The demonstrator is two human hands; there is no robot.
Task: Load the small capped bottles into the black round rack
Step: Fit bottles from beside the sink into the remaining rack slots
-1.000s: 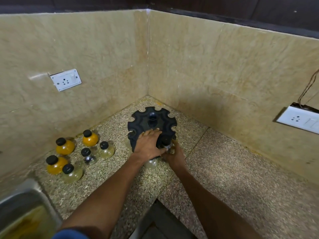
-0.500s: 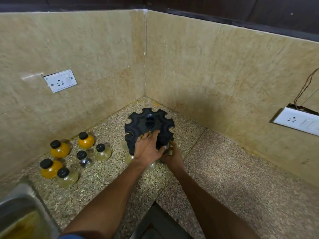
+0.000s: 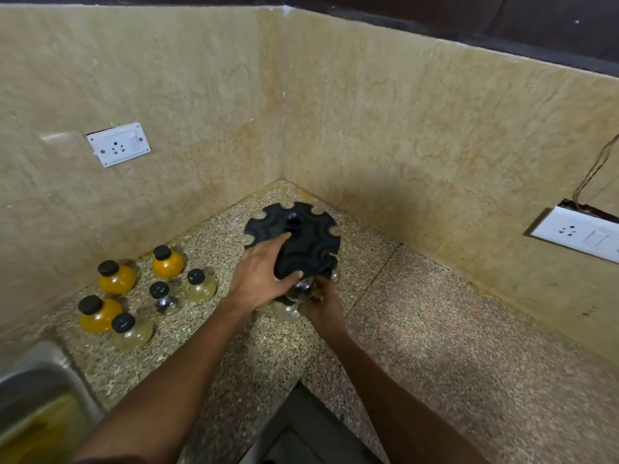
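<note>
The black round rack (image 3: 311,236) stands in the counter's corner, with notches around its rim. My left hand (image 3: 259,279) rests flat on its top, fingers straight and thumb at the near rim. Just below that rim my right hand (image 3: 323,304) holds a small clear bottle (image 3: 303,289) against the rack; motion blur hides the exact grip. Another clear bottle (image 3: 287,313) sits lower at the rack's near side. Several loose black-capped bottles stand to the left: orange ones (image 3: 116,279) (image 3: 167,262) (image 3: 98,314) and clear ones (image 3: 200,288) (image 3: 164,299) (image 3: 131,331).
Tiled walls close in right behind the rack on both sides. A steel sink (image 3: 37,390) lies at the lower left. White wall sockets (image 3: 118,144) (image 3: 579,234) are mounted left and right. The speckled counter (image 3: 452,329) extends to the right, and its front edge notches inward near the bottom middle.
My left hand has slid farther across the rack's top. My right hand stays at the near rim with the clear bottle, now blurred by motion.
</note>
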